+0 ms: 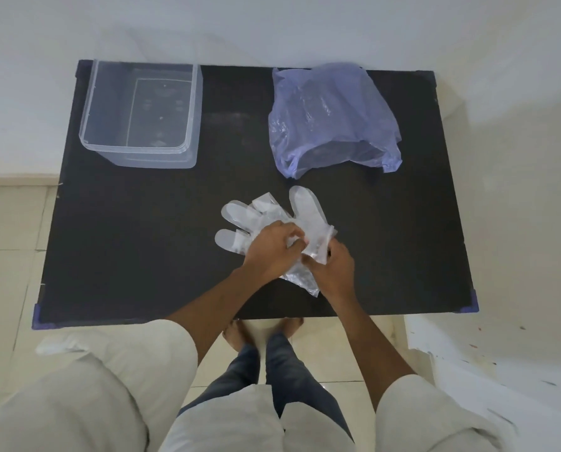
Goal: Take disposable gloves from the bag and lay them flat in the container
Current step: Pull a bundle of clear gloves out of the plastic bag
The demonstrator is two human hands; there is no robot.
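Observation:
A bunch of clear disposable gloves (300, 207) lies on the dark table (142, 243) near its front middle, fingers fanned out to the far left. My left hand (271, 249) pinches the gloves' palm area from the left. My right hand (333, 269) grips their cuff edge from the right. The pale purple plastic bag (331, 115) sits at the far right, its mouth facing me. The clear rectangular container (142, 115) stands at the far left corner, with nothing visible inside.
The table stands against a white wall, with purple corner guards (470, 305) at its near corners. My legs and bare feet are just below the table's front edge. A white paint-speckled object (501, 353) lies on the tiled floor at the right.

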